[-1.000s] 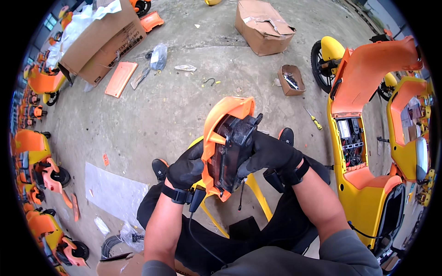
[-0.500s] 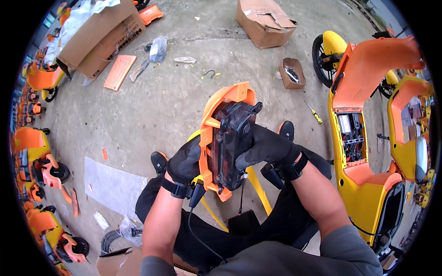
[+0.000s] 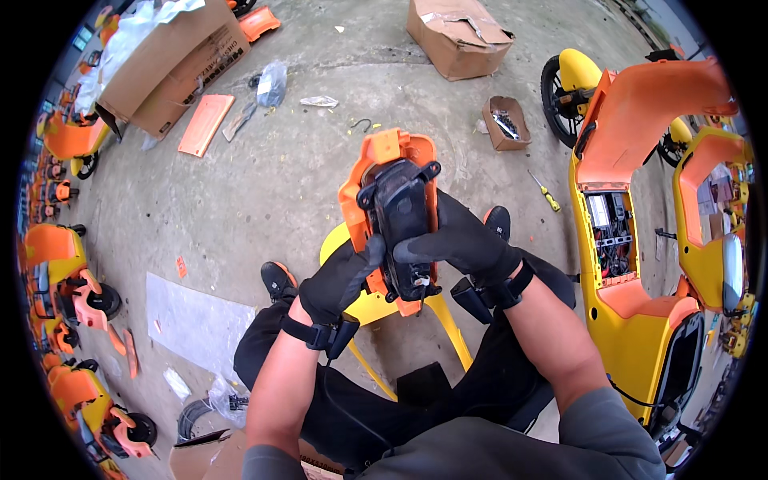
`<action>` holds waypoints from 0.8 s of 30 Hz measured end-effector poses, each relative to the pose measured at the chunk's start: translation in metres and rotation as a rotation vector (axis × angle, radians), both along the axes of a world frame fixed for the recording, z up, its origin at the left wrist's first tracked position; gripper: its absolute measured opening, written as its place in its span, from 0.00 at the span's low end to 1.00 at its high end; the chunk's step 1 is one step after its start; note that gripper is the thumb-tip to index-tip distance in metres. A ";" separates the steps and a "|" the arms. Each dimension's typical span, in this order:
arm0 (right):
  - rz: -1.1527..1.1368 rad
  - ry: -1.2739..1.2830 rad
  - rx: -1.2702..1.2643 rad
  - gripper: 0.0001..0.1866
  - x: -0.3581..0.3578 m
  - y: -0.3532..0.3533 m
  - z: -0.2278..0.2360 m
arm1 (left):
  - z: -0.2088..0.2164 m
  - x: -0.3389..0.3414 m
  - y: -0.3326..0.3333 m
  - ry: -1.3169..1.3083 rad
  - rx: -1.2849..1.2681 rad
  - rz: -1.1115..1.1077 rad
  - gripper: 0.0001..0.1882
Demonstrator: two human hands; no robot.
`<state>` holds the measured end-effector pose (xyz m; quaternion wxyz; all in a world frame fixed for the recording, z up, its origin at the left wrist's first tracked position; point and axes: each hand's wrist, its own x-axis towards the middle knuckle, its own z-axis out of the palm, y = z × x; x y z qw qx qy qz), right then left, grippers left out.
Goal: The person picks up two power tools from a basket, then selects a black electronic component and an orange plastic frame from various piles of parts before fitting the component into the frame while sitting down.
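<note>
In front of me I hold an orange plastic cover (image 3: 386, 146) with a black lamp-like unit (image 3: 402, 200) lying in it. The unit has mounting ears at its far end and a small connector at its near end. My left hand (image 3: 336, 280), in a black glove, grips the near left side, its thumb on the black unit. My right hand (image 3: 468, 244), gloved too, wraps round the right side with its thumb across the unit. The fingers of both hands are partly hidden behind the parts. Below them stands a yellow stool (image 3: 374, 310) between my legs.
An open yellow-orange scooter body (image 3: 588, 264) stands at my right, wiring showing inside. A yellow-handled screwdriver (image 3: 550, 199) and a small box of hardware (image 3: 507, 124) lie ahead of it. Large cartons (image 3: 460, 40), an orange panel (image 3: 206, 125) and plastic sheeting (image 3: 192, 320) are on the floor.
Both hands have turned the cover and black unit, so the unit's back now faces up more. The left thumb has come over onto the unit. The parts sit slightly farther from me.
</note>
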<state>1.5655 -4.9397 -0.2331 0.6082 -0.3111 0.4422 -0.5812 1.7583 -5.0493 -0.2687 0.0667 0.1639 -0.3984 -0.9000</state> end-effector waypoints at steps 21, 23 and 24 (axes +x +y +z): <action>0.028 0.030 0.059 0.39 0.022 -0.010 -0.023 | 0.010 -0.009 -0.007 -0.071 -0.191 0.273 0.33; 0.026 0.050 0.054 0.41 0.023 -0.010 -0.024 | 0.006 -0.009 -0.008 -0.072 -0.153 0.274 0.32; 0.012 0.076 0.067 0.42 0.024 -0.010 -0.025 | 0.005 -0.009 -0.008 -0.050 -0.131 0.269 0.31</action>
